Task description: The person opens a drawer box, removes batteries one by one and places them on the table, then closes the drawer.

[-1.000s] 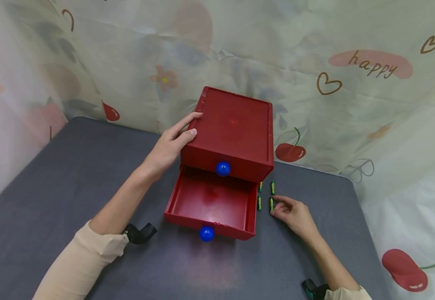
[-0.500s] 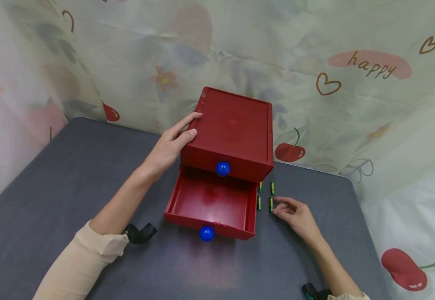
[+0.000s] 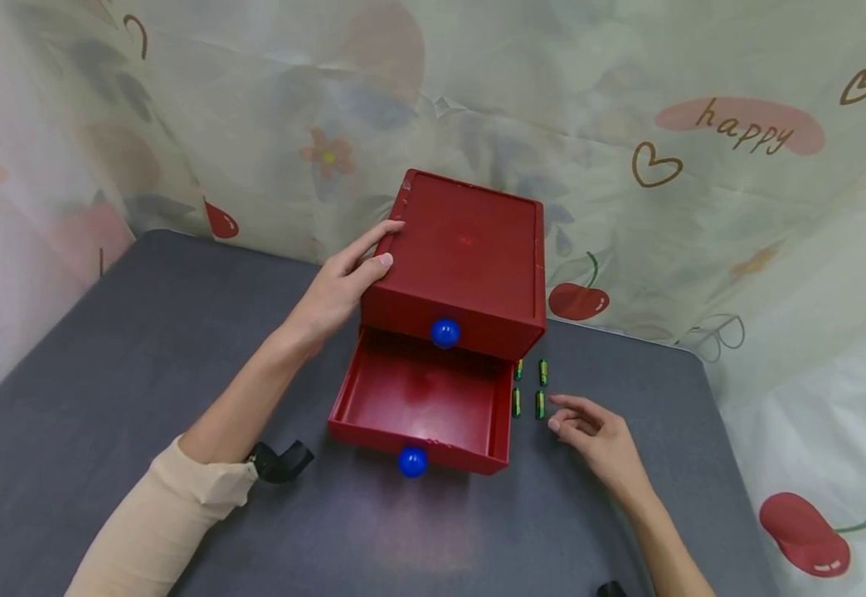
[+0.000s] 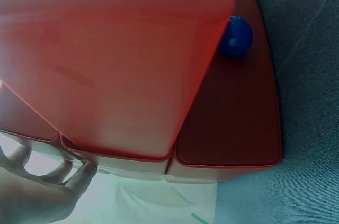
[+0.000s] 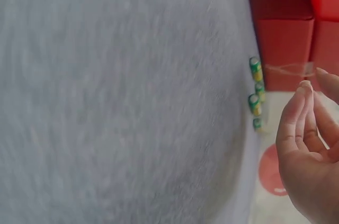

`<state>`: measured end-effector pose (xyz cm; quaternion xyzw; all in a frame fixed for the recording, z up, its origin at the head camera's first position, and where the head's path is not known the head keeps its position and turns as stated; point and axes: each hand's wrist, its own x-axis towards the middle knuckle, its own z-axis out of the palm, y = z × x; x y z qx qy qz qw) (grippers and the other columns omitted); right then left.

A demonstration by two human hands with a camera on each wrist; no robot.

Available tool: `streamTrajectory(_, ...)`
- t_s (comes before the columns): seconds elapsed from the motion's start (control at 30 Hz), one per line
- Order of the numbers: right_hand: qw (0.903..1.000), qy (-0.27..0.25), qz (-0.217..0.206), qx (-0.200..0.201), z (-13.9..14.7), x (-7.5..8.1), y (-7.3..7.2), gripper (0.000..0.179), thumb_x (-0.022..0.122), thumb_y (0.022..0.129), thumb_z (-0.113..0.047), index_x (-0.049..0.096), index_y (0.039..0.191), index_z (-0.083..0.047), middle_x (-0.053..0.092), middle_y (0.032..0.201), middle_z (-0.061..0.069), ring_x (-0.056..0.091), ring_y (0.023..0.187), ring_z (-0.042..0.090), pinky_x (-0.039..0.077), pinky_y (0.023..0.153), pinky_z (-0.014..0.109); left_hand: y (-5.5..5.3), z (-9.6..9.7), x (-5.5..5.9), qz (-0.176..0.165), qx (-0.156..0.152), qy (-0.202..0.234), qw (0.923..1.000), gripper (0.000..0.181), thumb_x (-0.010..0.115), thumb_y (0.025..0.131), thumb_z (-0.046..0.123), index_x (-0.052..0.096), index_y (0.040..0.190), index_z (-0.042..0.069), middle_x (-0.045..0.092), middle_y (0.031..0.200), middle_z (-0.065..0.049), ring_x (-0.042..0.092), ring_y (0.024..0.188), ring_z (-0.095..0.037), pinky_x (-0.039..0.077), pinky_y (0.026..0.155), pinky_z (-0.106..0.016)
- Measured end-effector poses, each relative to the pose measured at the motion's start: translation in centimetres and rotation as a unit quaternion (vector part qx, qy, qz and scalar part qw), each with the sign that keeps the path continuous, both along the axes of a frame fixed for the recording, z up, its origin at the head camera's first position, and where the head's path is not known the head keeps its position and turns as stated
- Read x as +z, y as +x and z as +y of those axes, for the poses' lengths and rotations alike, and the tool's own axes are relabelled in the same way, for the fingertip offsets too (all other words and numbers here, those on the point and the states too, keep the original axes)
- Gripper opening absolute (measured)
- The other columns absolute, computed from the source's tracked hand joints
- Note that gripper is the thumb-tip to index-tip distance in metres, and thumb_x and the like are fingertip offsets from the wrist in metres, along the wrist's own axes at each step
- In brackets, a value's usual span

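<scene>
A red drawer cabinet with blue knobs stands on the table, one drawer pulled out below its top one. My left hand rests on the cabinet's upper left edge, thumb and index finger lying on the top. In the left wrist view its fingers touch the cabinet's side edge. Several small green and yellow batteries stand right of the cabinet, among them a front right battery. Just right of that battery hovers my right hand, fingers loosely bent, nothing between them.
A dark grey cloth covers the table. Behind it hangs a patterned curtain, close to the cabinet's back. A lower closed drawer shows in the left wrist view under the pulled-out one.
My right hand has let go of the front right battery and drawn back slightly to the right. The left hand, cabinet and batteries look unmoved.
</scene>
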<state>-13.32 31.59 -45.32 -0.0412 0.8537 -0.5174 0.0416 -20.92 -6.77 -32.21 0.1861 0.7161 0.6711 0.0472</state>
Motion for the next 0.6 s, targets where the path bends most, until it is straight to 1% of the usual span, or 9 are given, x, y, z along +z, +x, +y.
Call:
streamTrajectory(0.2,0.9996,-0.024,0.016,0.006,-1.0,0.7,1.1,0.042,0.066,0.084,-0.024,0.057,0.120,-0.005,0.062,0.093,0.011,0.059,0.084,0.033,0.050,0.070,0.025,0.0,0.0,0.0,0.003,0.001,-0.002,1.0000,0.046,0.042,0.097,0.026,0.032,0.142,0.022,0.025,0.146,0.007,0.021,0.133,-0.012,0.022,0.104,-0.039)
streamTrajectory(0.27,0.9991,-0.040,0.010,0.005,-1.3,1.0,1.5,0.041,0.066,0.084,-0.024,0.057,0.119,-0.005,0.061,0.093,0.012,0.058,0.085,0.036,0.051,0.072,0.030,0.0,0.0,0.0,0.003,0.000,0.000,1.0000,0.046,0.042,0.097,0.025,0.032,0.142,0.022,0.025,0.146,0.007,0.021,0.133,-0.012,0.022,0.104,-0.039)
streamTrajectory(0.4,0.9973,-0.074,0.002,0.006,-2.0,1.5,2.1,0.040,0.065,0.084,-0.022,0.057,0.119,-0.005,0.059,0.097,0.022,0.056,0.086,0.039,0.051,0.074,0.037,0.0,0.0,0.0,0.004,0.000,0.001,1.0000,0.046,0.043,0.097,0.025,0.033,0.142,0.022,0.025,0.146,0.007,0.021,0.133,-0.012,0.022,0.104,-0.038)
streamTrajectory(0.5,0.9960,-0.089,0.005,0.009,-2.4,1.9,2.5,0.037,0.064,0.086,-0.019,0.057,0.119,-0.005,0.057,0.099,0.026,0.057,0.087,0.039,0.050,0.074,0.038,0.0,0.0,-0.1,0.005,0.000,0.000,1.0000,0.046,0.043,0.097,0.026,0.033,0.142,0.023,0.025,0.146,0.007,0.021,0.133,-0.012,0.022,0.104,-0.038)
streamTrajectory(0.6,0.9956,-0.093,0.010,0.010,-2.7,2.4,3.0,0.036,0.063,0.087,-0.018,0.057,0.119,-0.004,0.059,0.099,0.022,0.058,0.086,0.035,0.050,0.074,0.037,0.0,0.0,-0.1,0.005,0.000,0.000,1.0000,0.046,0.043,0.097,0.026,0.032,0.142,0.022,0.025,0.146,0.007,0.021,0.133,-0.012,0.022,0.104,-0.039)
